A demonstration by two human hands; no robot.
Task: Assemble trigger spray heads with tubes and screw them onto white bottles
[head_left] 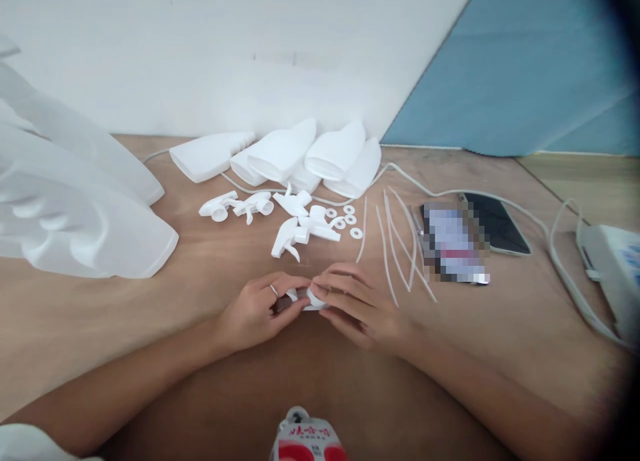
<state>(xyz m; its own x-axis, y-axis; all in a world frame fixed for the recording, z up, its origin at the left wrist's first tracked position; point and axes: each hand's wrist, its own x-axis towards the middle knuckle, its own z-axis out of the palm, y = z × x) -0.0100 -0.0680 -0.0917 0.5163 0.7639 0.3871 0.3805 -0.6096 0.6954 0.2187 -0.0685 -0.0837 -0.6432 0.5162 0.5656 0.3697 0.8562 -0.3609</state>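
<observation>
Near the table's front edge, a white trigger spray head (314, 297) sits between both hands, partly hidden by fingers. My left hand (263, 308), with a ring on one finger, pinches it from the left. On the other side, the fingers of my right hand (357, 304) close around its round collar end. Just beyond lie several loose spray heads (290, 238), with small white ring washers (356, 233) beside them. Thin white dip tubes (395, 248) are spread to the right of my right hand.
White empty-looking bottles (280, 151) lie piled against the wall. Larger white bottles (100, 214) fill the left side. At right are two phones (500, 224), a grey cable (520, 204) and a white box (613, 274). A red-and-white packet (310, 441) shows at the bottom.
</observation>
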